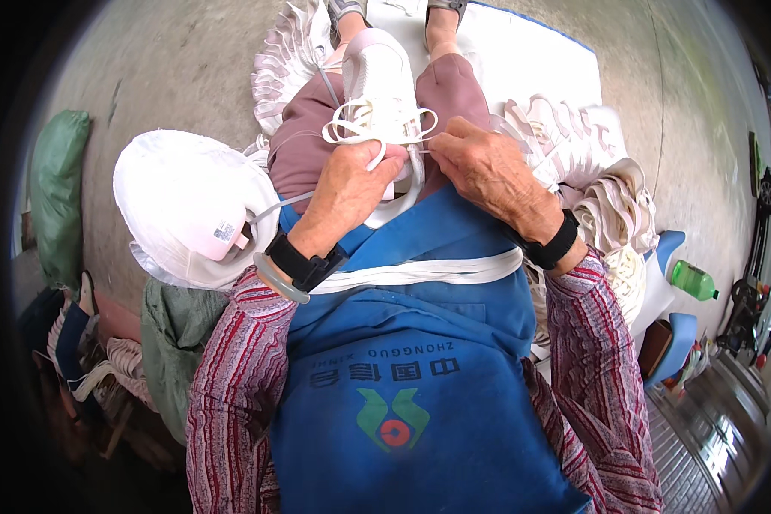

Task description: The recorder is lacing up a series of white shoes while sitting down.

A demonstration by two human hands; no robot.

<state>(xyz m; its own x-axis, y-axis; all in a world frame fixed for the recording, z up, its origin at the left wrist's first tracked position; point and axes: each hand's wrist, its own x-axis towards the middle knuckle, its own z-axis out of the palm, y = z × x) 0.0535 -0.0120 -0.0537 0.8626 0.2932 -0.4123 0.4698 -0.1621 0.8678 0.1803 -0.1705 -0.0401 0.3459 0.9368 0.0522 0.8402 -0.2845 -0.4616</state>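
Observation:
A white lace-up shoe upper [373, 73] lies over my lap, its toe pointing away from me. Its flat white shoelace [384, 135] forms loops to both sides over the tongue. My left hand [351, 184] is closed, thumb and finger pinching the lace left of the shoe's opening. On the other side, my right hand [493, 176] pinches a thin stretch of lace between thumb and bent fingers. A bundle of loose white laces [411, 272] lies across my blue apron [403, 321]. Beside my left forearm sits a rounded stack of white uppers [180, 201].
Tied rows of pale uppers lie at the far left [283, 73] and on the right [565, 137]. A white board [544, 60] lies on the concrete floor beyond my knees. A green sack [60, 197] stands left; a green bottle [694, 281] is right, near a blue-edged seat [672, 347].

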